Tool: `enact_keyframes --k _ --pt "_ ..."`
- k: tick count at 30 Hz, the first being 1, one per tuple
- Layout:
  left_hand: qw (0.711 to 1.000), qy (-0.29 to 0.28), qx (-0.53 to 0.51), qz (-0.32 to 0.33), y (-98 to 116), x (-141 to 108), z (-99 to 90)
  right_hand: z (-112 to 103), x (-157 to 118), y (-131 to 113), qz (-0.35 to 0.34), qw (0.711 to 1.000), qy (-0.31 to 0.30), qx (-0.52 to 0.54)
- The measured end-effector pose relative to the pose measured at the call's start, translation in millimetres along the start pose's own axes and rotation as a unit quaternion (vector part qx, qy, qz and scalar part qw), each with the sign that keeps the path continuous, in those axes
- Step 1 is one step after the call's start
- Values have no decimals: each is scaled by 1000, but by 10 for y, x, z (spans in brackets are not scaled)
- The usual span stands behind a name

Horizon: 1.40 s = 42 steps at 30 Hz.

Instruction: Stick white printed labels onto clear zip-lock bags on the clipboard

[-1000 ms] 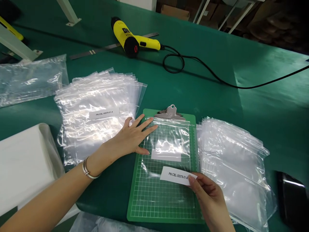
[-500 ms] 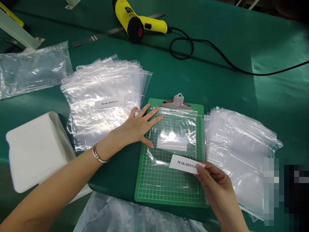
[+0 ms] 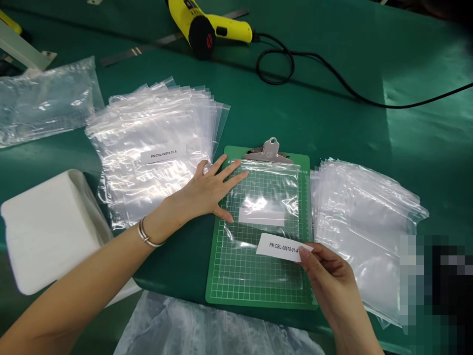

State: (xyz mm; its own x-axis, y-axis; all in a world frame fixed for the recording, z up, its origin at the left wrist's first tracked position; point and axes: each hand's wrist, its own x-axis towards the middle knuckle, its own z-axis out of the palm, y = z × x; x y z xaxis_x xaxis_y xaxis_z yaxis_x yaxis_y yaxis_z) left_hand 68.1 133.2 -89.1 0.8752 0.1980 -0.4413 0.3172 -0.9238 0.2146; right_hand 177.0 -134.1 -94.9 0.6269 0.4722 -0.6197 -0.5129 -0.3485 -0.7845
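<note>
White label [image 3: 278,248], printed PN:CBL-00578-01-A, is pinched near its right end by the right hand [image 3: 330,281]. The thumb and fingers are set narrowly together on the strip, and the remaining fingers are curled loosely below it. The label is held over the lower part of a clear zip bag [image 3: 262,195]; whether it touches the plastic cannot be told. That bag is laid flat on a green gridded clipboard [image 3: 258,303], with its top edge just below the metal clip [image 3: 269,152].

The left hand [image 3: 205,192] is pressed palm-down, with its fingers [image 3: 231,172] spread wide. The fingertips rest on the bag's upper left part and the neighbouring edge of the board, while the thumb is set well apart, near the bag's left edge. A metal bangle [image 3: 146,236] is worn on the left wrist.

A fanned stack of zip bags [image 3: 148,133], its top bag bearing a matching label, is placed just left of the clipboard, and a second stack [image 3: 364,222] lies just to its right. A white foam block [image 3: 48,231] and a further bag bundle [image 3: 40,98] are seen on the green worktop [image 3: 369,133]. Beyond them lie a yellow heat gun [image 3: 203,27], its black cable [image 3: 332,81] and a metal strip [image 3: 148,44].
</note>
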Motion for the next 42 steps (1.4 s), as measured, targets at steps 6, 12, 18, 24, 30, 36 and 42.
enact_keyframes --k 6,12,18,24,30,36,42 --pt "1000 -2 -3 3 -14 -3 10 5 2 11 3 1000 -6 -6" --pt "1000 -3 3 0 -15 -9 10 8 -8 7 8 1000 -3 -27" --pt "1000 5 3 8 -22 -14 19 4 -27 -2 19 1000 2 -24" --pt "1000 -3 3 4 -17 -9 9 13 -17 -2 18 1000 10 -10" --pt "1000 -4 -8 6 -8 -22 -11 37 -1 -14 1 1000 16 -22" --pt "1000 -6 -11 5 -6 -20 -3 30 18 -11 -6 999 21 -37" --pt "1000 -10 -13 3 4 -20 -13 82 -27 -37 -9 998 42 -38"
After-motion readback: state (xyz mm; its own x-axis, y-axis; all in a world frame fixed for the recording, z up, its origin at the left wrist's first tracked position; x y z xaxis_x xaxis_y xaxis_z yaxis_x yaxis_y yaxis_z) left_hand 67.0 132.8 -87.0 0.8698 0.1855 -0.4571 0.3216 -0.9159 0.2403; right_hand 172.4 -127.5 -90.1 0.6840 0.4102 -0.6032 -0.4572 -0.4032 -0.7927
